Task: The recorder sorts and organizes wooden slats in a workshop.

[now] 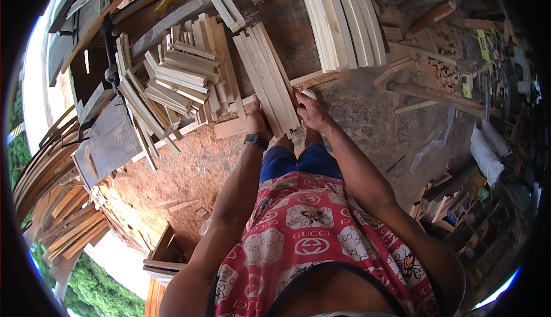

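A bundle of pale wooden slats (pixel 267 76) lies lengthwise in front of me, its near ends close to my body. My left hand (pixel 261 122), with a dark watch on the wrist, grips its left side near that end. On the opposite side my right hand (pixel 314 111) holds the bundle with curled fingers. Just beyond the right knuckles shows a small white rounded object (pixel 309 94) that I cannot identify. To the left sits a loose heap of short wooden strips (pixel 181 76). Two longer slats (pixel 219 0) lie past the bundle's far end.
Long pale boards (pixel 333 24) are stacked on the dark worktable (pixel 280 11) at the far right. Sawdust covers the floor (pixel 193 166). Wood offcuts (pixel 447 69) and a timber beam (pixel 443 95) lie to the right. A wooden box (pixel 165 252) stands behind my left arm.
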A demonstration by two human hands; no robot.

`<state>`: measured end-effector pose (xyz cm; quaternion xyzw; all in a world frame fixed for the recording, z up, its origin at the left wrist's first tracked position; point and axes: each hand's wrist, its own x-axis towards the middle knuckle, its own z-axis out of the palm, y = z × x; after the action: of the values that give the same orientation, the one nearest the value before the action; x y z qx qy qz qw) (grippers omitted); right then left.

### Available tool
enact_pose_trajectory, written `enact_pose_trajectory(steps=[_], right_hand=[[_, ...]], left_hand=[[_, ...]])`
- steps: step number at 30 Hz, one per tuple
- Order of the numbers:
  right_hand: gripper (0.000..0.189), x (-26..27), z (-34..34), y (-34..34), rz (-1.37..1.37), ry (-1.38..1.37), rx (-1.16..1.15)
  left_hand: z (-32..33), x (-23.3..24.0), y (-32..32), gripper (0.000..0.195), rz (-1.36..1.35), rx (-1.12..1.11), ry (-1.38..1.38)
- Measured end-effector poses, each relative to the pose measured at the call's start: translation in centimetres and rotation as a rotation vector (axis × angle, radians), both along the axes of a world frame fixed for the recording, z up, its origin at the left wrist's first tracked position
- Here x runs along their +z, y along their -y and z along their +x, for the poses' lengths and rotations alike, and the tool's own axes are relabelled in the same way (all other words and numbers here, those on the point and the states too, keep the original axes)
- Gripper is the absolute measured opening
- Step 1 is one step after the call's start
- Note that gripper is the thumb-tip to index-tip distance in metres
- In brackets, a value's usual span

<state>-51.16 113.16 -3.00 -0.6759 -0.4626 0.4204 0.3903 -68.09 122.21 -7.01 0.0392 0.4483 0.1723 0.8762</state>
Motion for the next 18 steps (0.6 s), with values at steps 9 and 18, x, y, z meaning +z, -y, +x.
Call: enact_pose_trajectory(steps=[9,18], right_hand=[[0.04,0.3,0.8,-1.0,-0.255,-0.336,-0.003],[0.062,-0.5,-2.7,-2.5,-0.169,0.225,-0.006]], left_hand=[[0.1,0.3,-0.2,0.075,0.027,-0.012,0.059],[0.3,0.4,-0.1,0.076,0.006,-0.005,0.043]])
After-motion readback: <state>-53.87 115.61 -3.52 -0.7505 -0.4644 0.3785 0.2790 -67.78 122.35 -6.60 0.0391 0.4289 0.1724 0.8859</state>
